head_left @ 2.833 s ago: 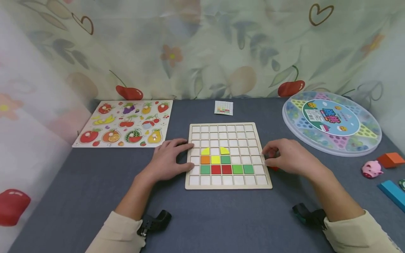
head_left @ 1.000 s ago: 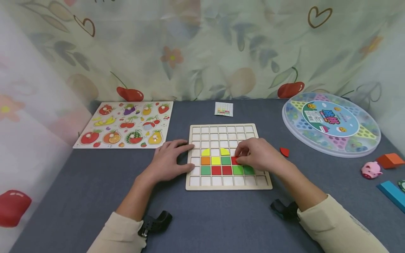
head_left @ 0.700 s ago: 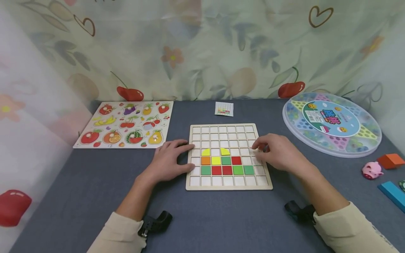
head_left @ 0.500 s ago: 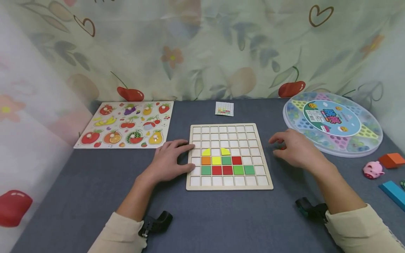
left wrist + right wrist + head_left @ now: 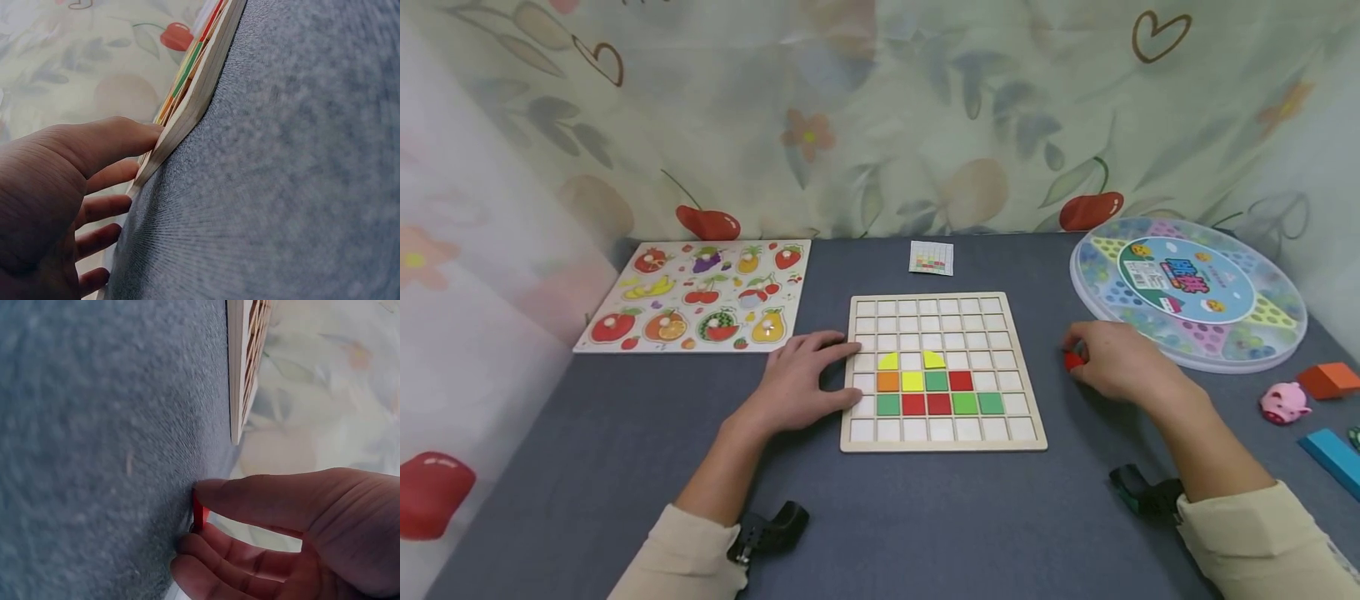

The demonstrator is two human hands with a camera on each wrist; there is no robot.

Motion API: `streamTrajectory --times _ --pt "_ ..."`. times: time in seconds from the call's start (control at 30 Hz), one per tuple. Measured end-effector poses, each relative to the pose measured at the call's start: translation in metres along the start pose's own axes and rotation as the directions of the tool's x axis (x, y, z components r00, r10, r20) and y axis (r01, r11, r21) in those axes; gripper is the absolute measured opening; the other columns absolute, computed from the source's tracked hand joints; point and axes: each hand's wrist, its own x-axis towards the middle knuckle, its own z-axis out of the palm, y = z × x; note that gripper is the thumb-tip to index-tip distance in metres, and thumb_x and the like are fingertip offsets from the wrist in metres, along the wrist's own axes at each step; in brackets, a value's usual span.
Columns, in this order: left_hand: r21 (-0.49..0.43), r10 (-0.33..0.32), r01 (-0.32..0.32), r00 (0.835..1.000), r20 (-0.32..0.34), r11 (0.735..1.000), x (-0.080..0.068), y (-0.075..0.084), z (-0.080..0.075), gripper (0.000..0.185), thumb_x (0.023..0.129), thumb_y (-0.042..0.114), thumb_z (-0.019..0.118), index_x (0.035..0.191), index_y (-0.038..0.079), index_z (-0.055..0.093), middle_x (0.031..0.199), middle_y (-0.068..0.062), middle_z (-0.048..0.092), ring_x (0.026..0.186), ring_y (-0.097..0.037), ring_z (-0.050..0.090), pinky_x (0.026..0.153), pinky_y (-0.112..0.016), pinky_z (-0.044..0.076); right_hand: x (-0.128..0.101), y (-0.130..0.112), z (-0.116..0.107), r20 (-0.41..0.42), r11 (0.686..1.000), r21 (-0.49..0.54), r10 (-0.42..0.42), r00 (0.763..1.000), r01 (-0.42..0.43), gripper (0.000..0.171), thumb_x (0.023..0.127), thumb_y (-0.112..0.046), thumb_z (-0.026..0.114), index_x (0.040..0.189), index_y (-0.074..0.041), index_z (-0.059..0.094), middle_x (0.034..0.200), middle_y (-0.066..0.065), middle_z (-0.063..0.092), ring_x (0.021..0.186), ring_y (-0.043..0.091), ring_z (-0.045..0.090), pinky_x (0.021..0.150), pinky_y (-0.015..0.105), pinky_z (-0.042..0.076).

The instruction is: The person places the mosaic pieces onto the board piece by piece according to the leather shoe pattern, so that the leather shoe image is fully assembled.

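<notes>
A square wooden grid board (image 5: 943,372) lies on the table with yellow, orange, green and red tiles in some of its cells. My left hand (image 5: 801,379) rests at the board's left edge, thumb and index finger spread and touching the frame. In the left wrist view the thumb (image 5: 119,144) lies on the board's rim. To the right of the board, my right hand (image 5: 1120,362) pinches a small red tile (image 5: 1072,361) at the table surface. The right wrist view shows this red tile (image 5: 199,511) between thumb and fingers, partly hidden.
A small pattern card (image 5: 931,257) lies behind the board. A fruit puzzle board (image 5: 692,296) sits at the back left, a round game box (image 5: 1187,292) at the back right. A pink pig figure (image 5: 1285,402), an orange block (image 5: 1328,381) and a blue block (image 5: 1333,458) lie far right.
A red tile was set in the board beside the green one. My right hand let go of it, moved right off the board and took hold of another red tile. The left hand stayed put.
</notes>
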Motion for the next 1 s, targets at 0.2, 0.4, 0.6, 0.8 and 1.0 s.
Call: streamTrajectory --times 0.2,0.4,0.6,0.8,1.0 --pt "0.002 -0.001 0.001 1.000 0.000 1.000 -0.001 0.000 0.000 0.065 0.091 0.040 0.075 0.150 0.021 0.057 0.158 -0.012 0.045 0.147 -0.038 0.034 0.116 -0.066 0.024 -0.001 0.002 0.000 -0.007 0.999 0.038 0.004 1.000 -0.004 0.020 0.089 -0.012 0.072 0.102 -0.002 0.061 0.080 0.010 0.059 0.071 0.025 0.053 0.061 0.035 0.042" --pt "-0.001 -0.002 0.002 1.000 0.004 1.000 -0.001 0.000 0.000 0.065 0.091 0.040 0.075 0.151 0.021 0.056 0.159 -0.012 0.045 0.147 -0.039 0.034 0.116 -0.066 0.024 -0.004 -0.006 0.006 -0.007 0.999 0.020 -0.027 1.000 0.027 0.011 0.094 -0.018 0.069 0.096 -0.008 0.064 0.076 0.004 0.060 0.066 0.019 0.053 0.059 0.033 0.040" --pt "0.003 -0.006 0.006 1.000 0.006 1.000 -0.001 0.000 0.000 0.066 0.091 0.040 0.075 0.151 0.021 0.056 0.159 -0.012 0.045 0.147 -0.039 0.034 0.116 -0.066 0.024 -0.006 -0.024 0.006 -0.115 0.985 0.158 -0.055 0.992 0.073 0.021 0.095 -0.022 0.071 0.107 -0.005 0.067 0.087 0.007 0.066 0.076 0.021 0.056 0.063 0.033 0.045" --pt "0.005 -0.023 0.023 1.000 0.009 1.000 -0.001 -0.001 -0.001 0.066 0.091 0.040 0.076 0.151 0.021 0.056 0.159 -0.012 0.044 0.147 -0.038 0.033 0.116 -0.066 0.024 -0.006 -0.046 0.011 -0.170 0.954 0.265 -0.100 0.980 0.143 0.016 0.093 -0.023 0.074 0.100 -0.008 0.072 0.082 0.005 0.060 0.074 0.021 0.053 0.062 0.032 0.041" --pt "0.007 -0.012 0.012 1.000 0.008 1.000 0.000 0.000 -0.001 0.066 0.090 0.040 0.075 0.151 0.022 0.056 0.159 -0.012 0.045 0.147 -0.038 0.033 0.116 -0.066 0.025 -0.004 -0.059 0.017 -0.128 0.920 0.354 -0.132 0.983 0.170 0.015 0.094 -0.020 0.073 0.099 -0.008 0.067 0.079 0.003 0.065 0.070 0.018 0.058 0.062 0.031 0.047"
